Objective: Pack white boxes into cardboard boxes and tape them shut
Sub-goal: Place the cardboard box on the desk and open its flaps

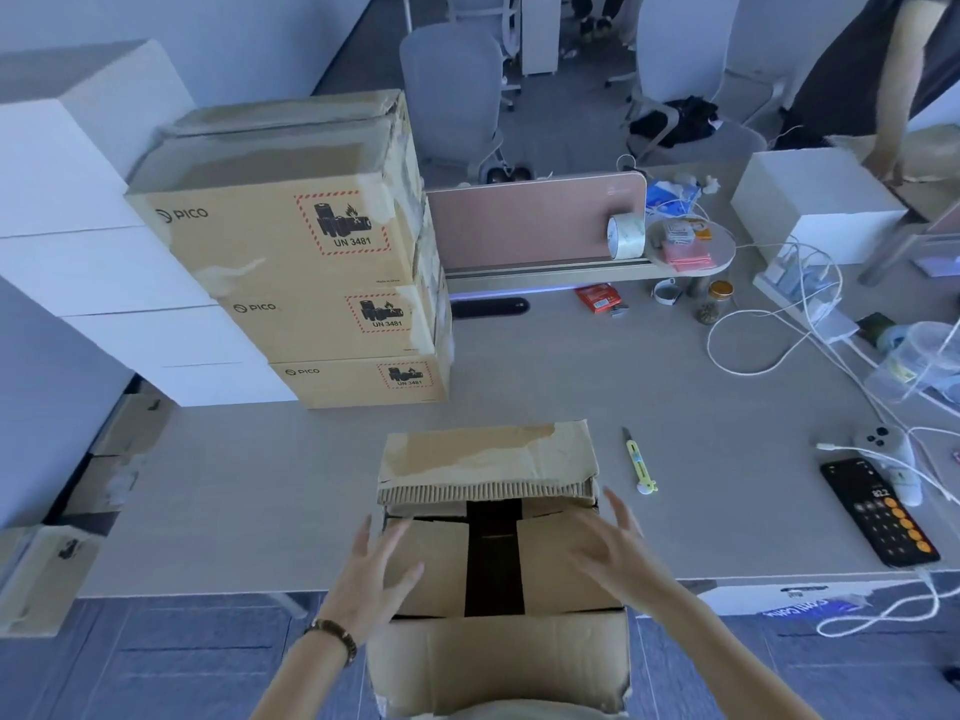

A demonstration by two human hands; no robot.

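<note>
A cardboard box (493, 662) stands at the table's near edge right in front of me. Its two side flaps are folded in with a dark gap between them, its far flap (483, 459) tilts up and its near flap hangs toward me. My left hand (371, 579) lies on the left flap with fingers spread. Over the right flap my right hand (613, 548) is spread the same way. White boxes (78, 200) are stacked at the far left. A roll of clear tape (625, 236) stands against the pink divider.
Three taped PICO cardboard boxes (291, 241) are stacked at the back left. A yellow utility knife (640, 467) lies right of the box, a phone (880, 517) and cables farther right. Another white box (815, 200) and a person's arm (901, 96) are at the far right.
</note>
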